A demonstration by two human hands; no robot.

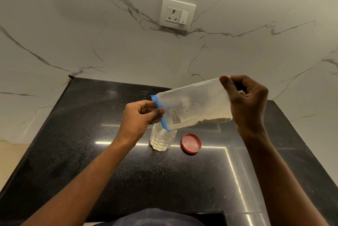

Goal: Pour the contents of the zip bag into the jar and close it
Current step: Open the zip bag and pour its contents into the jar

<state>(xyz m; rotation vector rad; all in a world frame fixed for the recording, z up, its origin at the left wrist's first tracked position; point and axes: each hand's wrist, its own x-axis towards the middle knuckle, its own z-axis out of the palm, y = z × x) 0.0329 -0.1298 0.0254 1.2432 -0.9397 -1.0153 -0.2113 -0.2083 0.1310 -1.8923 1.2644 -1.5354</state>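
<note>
A clear zip bag (193, 106) with a blue zip strip and a small handwritten label is held tilted, mouth down to the left, over a clear plastic jar (161, 139). Pale powder lies along the bag's lower edge, and the jar holds some pale powder. My left hand (140, 116) pinches the blue zip end just above the jar's mouth. My right hand (247, 101) grips the raised bottom end of the bag. The jar's red lid (191, 143) lies upside down on the counter just right of the jar.
The jar and lid stand on a black speckled stone counter (91, 152) against a white marble wall. A white socket and switch plate (177, 14) sits on the wall above. The counter's left edge drops off to a beige floor.
</note>
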